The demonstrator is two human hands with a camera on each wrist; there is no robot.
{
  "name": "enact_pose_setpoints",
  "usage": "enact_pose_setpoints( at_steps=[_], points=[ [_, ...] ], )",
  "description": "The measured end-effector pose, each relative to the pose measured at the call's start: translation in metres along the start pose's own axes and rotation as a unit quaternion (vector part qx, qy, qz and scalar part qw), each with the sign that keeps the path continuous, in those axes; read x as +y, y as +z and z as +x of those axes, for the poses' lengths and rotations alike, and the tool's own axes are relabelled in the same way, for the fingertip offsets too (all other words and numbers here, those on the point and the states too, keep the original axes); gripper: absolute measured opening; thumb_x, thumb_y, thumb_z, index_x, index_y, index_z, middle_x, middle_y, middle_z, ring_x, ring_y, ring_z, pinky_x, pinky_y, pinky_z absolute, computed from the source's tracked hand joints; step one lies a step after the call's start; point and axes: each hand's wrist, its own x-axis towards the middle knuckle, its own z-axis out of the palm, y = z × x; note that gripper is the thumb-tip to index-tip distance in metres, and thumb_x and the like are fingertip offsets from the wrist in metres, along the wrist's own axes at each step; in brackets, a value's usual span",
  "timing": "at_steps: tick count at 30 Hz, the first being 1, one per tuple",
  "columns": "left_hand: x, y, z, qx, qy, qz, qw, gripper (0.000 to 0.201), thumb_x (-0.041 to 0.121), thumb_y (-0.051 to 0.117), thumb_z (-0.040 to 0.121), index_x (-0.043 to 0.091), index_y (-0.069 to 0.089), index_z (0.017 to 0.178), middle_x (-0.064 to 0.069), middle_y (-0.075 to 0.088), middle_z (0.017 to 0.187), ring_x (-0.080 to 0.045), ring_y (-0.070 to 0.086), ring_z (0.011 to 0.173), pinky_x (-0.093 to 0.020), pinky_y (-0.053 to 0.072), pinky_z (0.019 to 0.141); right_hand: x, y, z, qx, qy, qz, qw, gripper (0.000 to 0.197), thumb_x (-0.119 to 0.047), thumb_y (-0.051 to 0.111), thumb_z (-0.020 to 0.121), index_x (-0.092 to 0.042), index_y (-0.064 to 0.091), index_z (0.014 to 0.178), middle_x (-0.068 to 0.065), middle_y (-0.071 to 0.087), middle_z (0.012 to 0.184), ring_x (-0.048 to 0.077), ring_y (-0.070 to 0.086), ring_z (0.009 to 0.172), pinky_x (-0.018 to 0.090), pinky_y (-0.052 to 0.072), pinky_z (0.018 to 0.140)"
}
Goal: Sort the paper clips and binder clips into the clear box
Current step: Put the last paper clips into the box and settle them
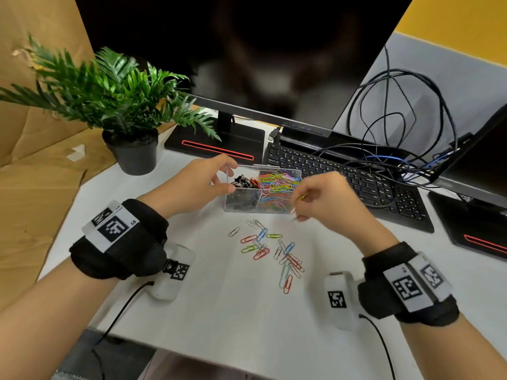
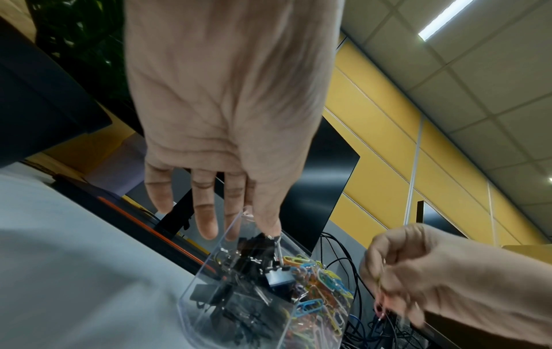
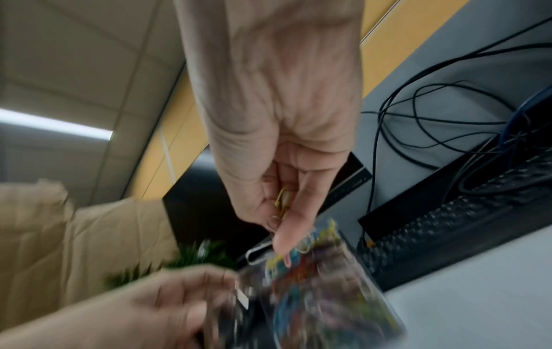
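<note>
A clear box (image 1: 227, 205) stands mid-table, with black binder clips (image 1: 242, 180) in its left compartment and coloured paper clips (image 1: 279, 179) in its right one. My left hand (image 1: 203, 179) holds the box's left wall, thumb and fingers pinching it. My right hand (image 1: 315, 200) hovers at the box's right front corner, fingers curled round a few paper clips (image 3: 280, 200), one yellow and one silver. Several loose paper clips (image 1: 270, 249) lie on the table in front of the box. The right wrist view is blurred.
A black keyboard (image 1: 356, 182) lies just right of and behind the box, with tangled cables (image 1: 397, 127) over it. A monitor stand (image 1: 216, 144) sits behind, a potted plant (image 1: 131, 149) at the left. Cardboard (image 1: 33, 187) borders the table's left edge.
</note>
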Motion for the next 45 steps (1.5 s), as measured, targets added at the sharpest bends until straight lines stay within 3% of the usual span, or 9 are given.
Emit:
enact_pose_setpoints(
  at_steps=[2, 6, 12, 21, 26, 38, 41, 43, 45],
  points=[
    [0.0, 0.0, 0.0, 0.0, -0.001, 0.0, 1.0, 0.038, 0.025, 0.061, 0.093, 0.026, 0.049, 0.129, 0.01, 0.057, 0.118, -0.009, 0.058, 0.091, -0.012, 0.039, 0.069, -0.005, -0.013, 0.008, 0.035, 0.009, 0.082, 0.996, 0.018, 0.013, 0.063, 0.076, -0.003, 0.067, 0.069, 0.011, 0.068, 0.059, 0.018, 0.069, 0.052, 0.033, 0.059, 0.058],
    [-0.001, 0.0, 0.001, -0.003, -0.002, 0.0, 1.0, 0.038, 0.025, 0.061, 0.093, 0.026, 0.048, 0.13, 0.01, 0.056, 0.119, -0.009, 0.059, 0.091, -0.011, 0.039, 0.07, -0.011, -0.027, 0.029, 0.083, -0.009, 0.153, 0.985, 0.023, 0.012, 0.063, 0.08, -0.006, 0.065, 0.067, 0.01, 0.066, 0.059, 0.019, 0.068, 0.056, 0.035, 0.061, 0.062],
    [-0.001, 0.0, 0.0, -0.003, -0.003, -0.007, 1.0, 0.037, 0.026, 0.061, 0.093, 0.027, 0.049, 0.128, 0.012, 0.056, 0.117, -0.011, 0.059, 0.092, -0.013, 0.04, 0.07, -0.005, -0.011, 0.044, 0.104, -0.02, 0.119, 0.987, 0.024, 0.01, 0.064, 0.081, -0.01, 0.066, 0.068, 0.009, 0.065, 0.065, 0.013, 0.068, 0.057, 0.031, 0.06, 0.064],
    [-0.001, 0.001, 0.001, -0.004, -0.003, -0.012, 1.0, 0.038, 0.024, 0.062, 0.093, 0.027, 0.049, 0.128, 0.011, 0.057, 0.117, -0.01, 0.059, 0.09, -0.014, 0.039, 0.069, -0.002, -0.007, 0.047, 0.1, -0.003, 0.09, 0.991, 0.014, 0.001, 0.076, 0.077, -0.013, 0.071, 0.076, 0.012, 0.071, 0.077, 0.023, 0.072, 0.072, 0.032, 0.06, 0.071],
    [0.0, 0.0, 0.0, -0.005, -0.004, -0.005, 1.0, 0.038, 0.024, 0.061, 0.093, 0.026, 0.049, 0.129, 0.011, 0.056, 0.118, -0.009, 0.059, 0.092, -0.013, 0.04, 0.07, -0.006, -0.008, 0.044, 0.099, -0.008, 0.05, 0.994, 0.013, -0.005, 0.078, 0.075, -0.013, 0.074, 0.084, 0.004, 0.071, 0.079, 0.012, 0.068, 0.072, 0.017, 0.055, 0.067],
    [0.0, 0.0, 0.001, -0.005, -0.003, -0.01, 1.0, 0.038, 0.023, 0.061, 0.093, 0.025, 0.049, 0.13, 0.009, 0.057, 0.119, -0.011, 0.059, 0.091, -0.013, 0.039, 0.07, -0.007, -0.01, 0.043, 0.114, -0.028, 0.018, 0.993, 0.015, -0.001, 0.074, 0.079, -0.016, 0.074, 0.082, 0.0, 0.071, 0.08, 0.004, 0.067, 0.073, 0.013, 0.05, 0.066],
    [0.0, 0.0, 0.001, -0.006, -0.003, -0.011, 1.0, 0.038, 0.023, 0.061, 0.093, 0.025, 0.049, 0.129, 0.008, 0.057, 0.119, -0.011, 0.059, 0.091, -0.013, 0.039, 0.069, -0.008, -0.011, 0.041, 0.116, -0.049, -0.003, 0.992, 0.013, -0.005, 0.074, 0.08, -0.016, 0.075, 0.088, -0.005, 0.069, 0.086, 0.002, 0.063, 0.079, 0.01, 0.048, 0.065],
    [0.0, 0.0, 0.001, -0.005, -0.002, -0.01, 1.0, 0.038, 0.023, 0.061, 0.093, 0.026, 0.049, 0.13, 0.009, 0.056, 0.119, -0.011, 0.059, 0.091, -0.013, 0.039, 0.07, -0.008, -0.012, 0.041, 0.088, -0.062, -0.038, 0.994, 0.019, -0.013, 0.079, 0.076, -0.022, 0.074, 0.092, -0.008, 0.063, 0.099, 0.008, 0.058, 0.093, 0.02, 0.048, 0.074],
    [0.0, 0.0, 0.001, -0.005, -0.002, -0.011, 1.0, 0.038, 0.024, 0.061, 0.093, 0.026, 0.049, 0.129, 0.009, 0.057, 0.119, -0.011, 0.059, 0.091, -0.013, 0.04, 0.07, -0.008, -0.013, 0.04, 0.033, -0.062, -0.082, 0.994, 0.025, -0.02, 0.083, 0.072, -0.029, 0.071, 0.092, -0.007, 0.054, 0.113, 0.01, 0.046, 0.111, 0.019, 0.041, 0.08]
  ],
)
